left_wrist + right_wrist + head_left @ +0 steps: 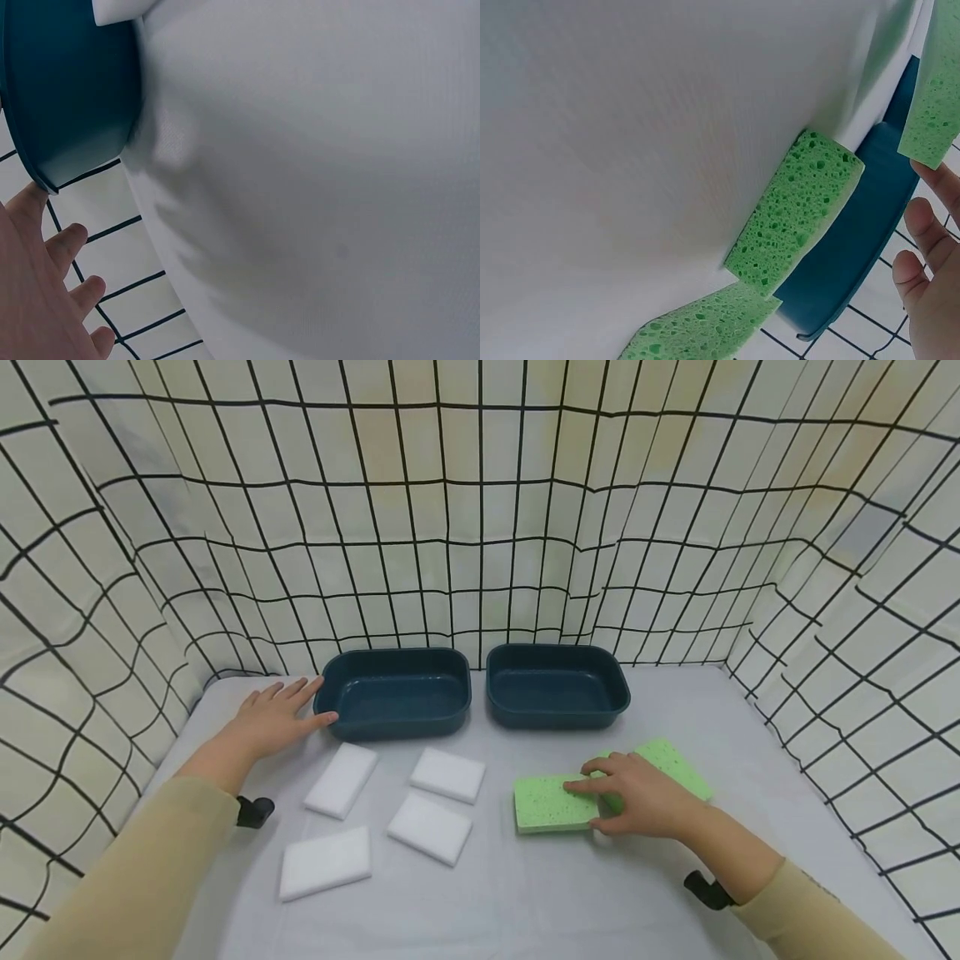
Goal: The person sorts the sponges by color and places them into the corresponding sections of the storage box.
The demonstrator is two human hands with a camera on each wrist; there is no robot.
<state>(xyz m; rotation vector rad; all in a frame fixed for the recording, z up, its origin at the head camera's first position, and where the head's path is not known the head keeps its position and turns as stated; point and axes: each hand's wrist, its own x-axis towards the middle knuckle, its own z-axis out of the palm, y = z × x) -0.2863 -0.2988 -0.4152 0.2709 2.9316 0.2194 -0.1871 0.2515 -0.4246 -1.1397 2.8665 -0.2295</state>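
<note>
My right hand [637, 789] pinches a green sponge [551, 806] by its right end, thumb low at the front and fingers over the top. In the right wrist view this sponge [935, 90] appears at the upper right, over the cloth. Two more green sponges lie by the hand: one [795, 214] in the middle of that view, another [671, 764] behind the hand in the head view. With fingers spread and fairly straight, my left hand [277, 718] touches the left end of the left dark teal bin [397, 727]; a fingertip meets its rim in the left wrist view.
Several white sponges [326, 864] lie on the white cloth [480, 910] in front of the left bin. Beside that bin stands a second dark teal bin [555, 718]. Black wire grid [480, 485] with white sheeting behind it walls the table at the back and both sides.
</note>
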